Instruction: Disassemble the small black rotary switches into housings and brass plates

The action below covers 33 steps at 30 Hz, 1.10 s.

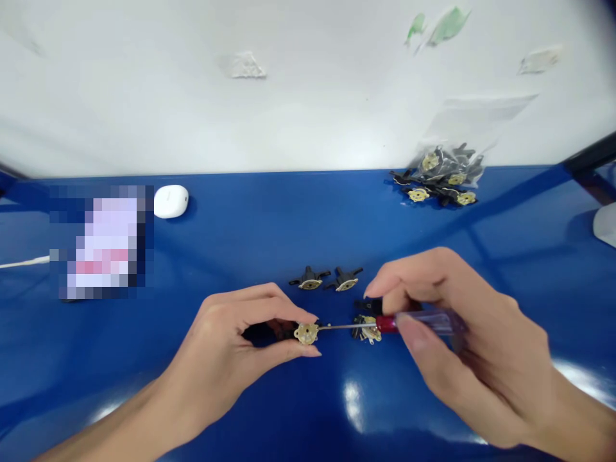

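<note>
My left hand [226,346] pinches a small black part with a round, scalloped brass plate [307,333] between thumb and fingers. My right hand [462,340] is shut on a screwdriver [418,323] with a clear handle and red collar. Its thin metal shaft [344,326] runs left, its tip at the brass plate. Under the shaft lies a small heap of similar parts [366,328], partly hidden by my right fingers. Just beyond stand two more such parts [310,279] [345,279], apart from both hands.
A clear plastic bag [474,122] lies at the back right of the blue table [269,205], with several black-and-brass parts [436,183] in and around it. A white case [171,201], a pixelated flat object [103,244] and a white cable [24,262] lie left. A white wall [308,96] stands behind.
</note>
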Each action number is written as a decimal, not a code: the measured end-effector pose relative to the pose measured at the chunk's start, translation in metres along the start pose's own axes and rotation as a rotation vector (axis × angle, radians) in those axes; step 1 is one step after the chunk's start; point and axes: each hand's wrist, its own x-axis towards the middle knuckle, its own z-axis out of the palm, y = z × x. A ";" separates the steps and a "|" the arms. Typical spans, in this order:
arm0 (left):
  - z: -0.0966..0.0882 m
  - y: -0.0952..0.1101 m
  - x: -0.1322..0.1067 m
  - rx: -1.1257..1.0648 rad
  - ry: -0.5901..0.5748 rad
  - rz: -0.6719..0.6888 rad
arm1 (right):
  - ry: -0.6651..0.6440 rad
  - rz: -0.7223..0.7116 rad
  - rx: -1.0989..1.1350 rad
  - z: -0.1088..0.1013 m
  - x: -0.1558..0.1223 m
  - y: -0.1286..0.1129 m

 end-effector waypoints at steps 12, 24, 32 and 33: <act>0.000 0.001 0.001 -0.013 -0.009 -0.024 | -0.036 0.078 0.059 -0.005 -0.002 -0.003; -0.001 0.001 0.001 -0.001 -0.013 0.005 | -0.061 0.116 0.115 -0.004 -0.003 0.002; 0.000 0.005 0.002 -0.019 -0.001 -0.019 | -0.042 0.081 0.080 -0.003 -0.001 -0.002; 0.000 0.005 0.002 -0.015 0.000 -0.016 | -0.063 0.098 0.073 -0.003 -0.001 -0.002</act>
